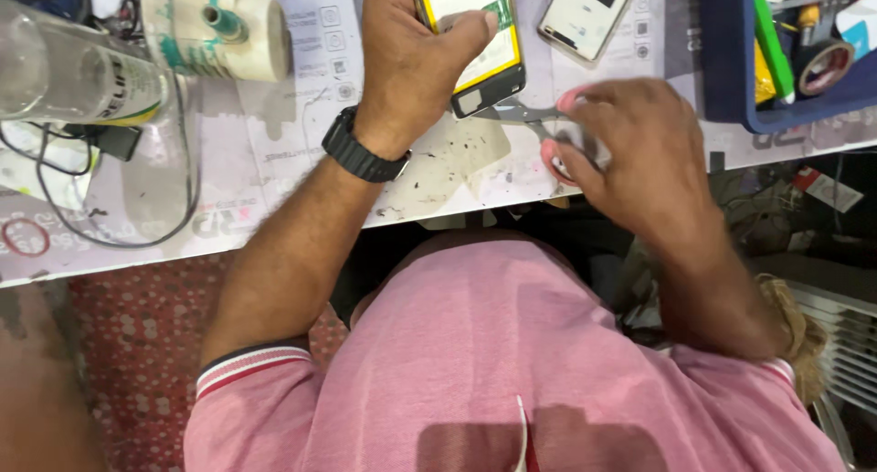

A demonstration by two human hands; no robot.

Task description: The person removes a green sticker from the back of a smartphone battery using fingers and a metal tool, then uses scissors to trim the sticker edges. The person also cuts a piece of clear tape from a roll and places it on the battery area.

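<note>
While the head camera looks straight down over a pink shirt (512, 362), the left hand (411, 61), with a black watch (364, 148) at its wrist, is closed around an opened phone (475, 42), thumb pressed across the yellow battery area. The phone sits tilted above the worktable (274, 143), near its front edge. The right hand (630, 152) curls its fingers shut around the pink handles of a small pair of scissors (525, 114), whose metal tips touch the phone's lower end. As far as this view shows, the back cover is already off and the inside is exposed; the battery is still seated, so the prying or cutting looks unfinished. A second phone (589, 10) lies just beyond, a blue tray (731, 79) of tools stands to the right, and a clear bottle (64, 74) lies at the left.
</note>
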